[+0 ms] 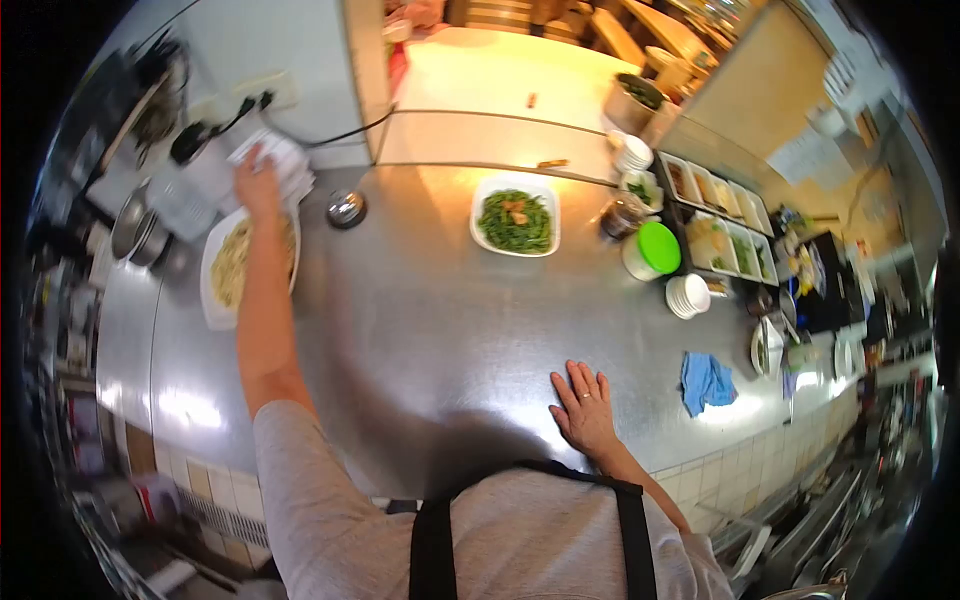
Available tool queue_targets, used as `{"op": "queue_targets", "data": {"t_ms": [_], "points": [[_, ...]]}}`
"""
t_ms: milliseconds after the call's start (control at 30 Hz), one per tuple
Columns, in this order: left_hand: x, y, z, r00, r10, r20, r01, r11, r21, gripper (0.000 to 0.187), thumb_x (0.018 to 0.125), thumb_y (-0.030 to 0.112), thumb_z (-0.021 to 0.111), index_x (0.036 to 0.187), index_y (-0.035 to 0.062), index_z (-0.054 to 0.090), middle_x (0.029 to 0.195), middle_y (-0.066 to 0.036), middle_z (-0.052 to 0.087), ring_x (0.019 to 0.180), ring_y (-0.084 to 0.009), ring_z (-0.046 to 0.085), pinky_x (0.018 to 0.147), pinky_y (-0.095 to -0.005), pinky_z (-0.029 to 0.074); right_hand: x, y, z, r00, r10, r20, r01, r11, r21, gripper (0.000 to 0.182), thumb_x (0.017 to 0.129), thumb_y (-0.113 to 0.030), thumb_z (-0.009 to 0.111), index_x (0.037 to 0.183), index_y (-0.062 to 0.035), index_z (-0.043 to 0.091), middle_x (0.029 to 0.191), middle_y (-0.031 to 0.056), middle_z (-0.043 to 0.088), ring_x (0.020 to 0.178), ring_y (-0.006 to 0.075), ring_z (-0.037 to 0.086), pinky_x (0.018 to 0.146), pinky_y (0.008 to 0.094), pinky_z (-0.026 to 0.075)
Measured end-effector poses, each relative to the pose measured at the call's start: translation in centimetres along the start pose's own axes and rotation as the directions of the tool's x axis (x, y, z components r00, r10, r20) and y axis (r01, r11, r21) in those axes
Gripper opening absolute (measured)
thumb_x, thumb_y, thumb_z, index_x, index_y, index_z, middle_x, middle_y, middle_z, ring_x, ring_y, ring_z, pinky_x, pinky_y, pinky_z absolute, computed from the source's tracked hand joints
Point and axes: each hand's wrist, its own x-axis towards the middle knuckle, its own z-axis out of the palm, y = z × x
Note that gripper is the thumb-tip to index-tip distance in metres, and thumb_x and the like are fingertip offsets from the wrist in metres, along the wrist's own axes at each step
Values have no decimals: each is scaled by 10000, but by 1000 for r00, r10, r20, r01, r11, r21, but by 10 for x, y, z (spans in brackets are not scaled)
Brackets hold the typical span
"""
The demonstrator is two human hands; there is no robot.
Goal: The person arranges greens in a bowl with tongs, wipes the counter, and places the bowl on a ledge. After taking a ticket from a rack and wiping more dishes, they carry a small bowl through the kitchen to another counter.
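Observation:
My left hand (pixel 257 185) reaches to the back left, its fingers closed on a crumpled white cloth (pixel 290 165). Below that forearm lies a white dish (pixel 217 308) of pale noodles (pixel 232 262), partly hidden by the arm. A silver call bell (pixel 346 209) stands just right of the dish. My right hand (pixel 586 412) rests flat on the steel counter (pixel 420 320) near its front edge, fingers spread, a ring on one of them. Farther back sits a square white bowl (pixel 480 235) of cooked greens (pixel 513 222) with a brownish topping, apart from both hands.
On the right stand a green-lidded tub (pixel 657 250), a dark jar (pixel 622 215), stacked white cups (pixel 688 296) and trays of ingredients (pixel 725 245). A blue cloth (pixel 707 383) lies near the front edge. Metal bowls (pixel 138 228) and a black power cord (pixel 345 137) are at the left.

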Motion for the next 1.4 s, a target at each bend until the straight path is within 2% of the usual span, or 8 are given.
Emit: {"op": "queue_targets", "data": {"t_ms": [267,467,567,667,767,867,967,1400], "points": [[65,-110,58,908,-374,189,368,927,70,408,694,206,644,1097,183,702,1088,-174,663,1008,-298,621,899,-353,450,4,-4,-9,997,56,61,-58,998,34,530,876,-347,570,1356,-149,458,1443,166,354,1330,339,330,1066,553,235],[67,-138,64,775,-386,501,82,847,526,518,691,211,643,1195,92,633,1188,-180,619,1117,-293,573,919,-339,438,6,-4,-11,996,57,74,-60,997,38,520,887,-354,556,1354,-148,458,1445,166,351,1331,336,328,1066,552,234],[29,-50,47,880,-467,81,396,818,419,684,700,258,681,1325,55,491,1300,-224,499,1241,-356,438,951,-385,413,5,-3,-11,995,61,79,-64,997,32,514,890,-359,551,1351,-151,463,1444,164,351,1331,333,328,1066,551,233],[2,4,29,973,-100,-208,166,931,325,705,757,222,679,1378,53,390,1318,-234,420,1271,-396,338,979,-422,385,6,-3,-11,995,57,79,-60,998,36,509,892,-359,547,1351,-153,466,1441,160,354,1331,330,326,1066,548,234],[-77,91,23,1000,10,14,-5,949,-317,415,877,70,578,1276,25,473,1140,-109,525,939,-191,527,784,-316,464,6,-1,-11,996,57,68,-60,997,43,508,895,-359,545,1352,-154,465,1439,157,357,1332,327,325,1065,546,237],[-169,114,48,596,31,802,484,783,-390,377,936,147,519,1308,93,489,1053,-37,567,767,-95,570,656,-244,493,5,-2,-11,996,59,66,-62,996,56,509,896,-361,545,1354,-154,466,1438,153,359,1333,323,323,1064,545,236],[-238,182,38,242,-137,961,851,506,-142,426,959,142,470,1373,91,385,1140,-79,549,792,-160,627,637,-261,528,4,0,-12,997,58,56,-61,996,62,510,895,-365,548,1354,-158,467,1439,148,359,1333,317,323,1064,543,235],[-264,210,131,483,-297,824,873,235,-427,439,937,13,367,1358,135,373,1072,-105,561,724,-180,622,656,-293,545,2,4,-8,998,67,9,-68,993,96,508,872,-357,575,1334,-169,482,1430,133,374,1316,302,347,1062,528,247]]}}
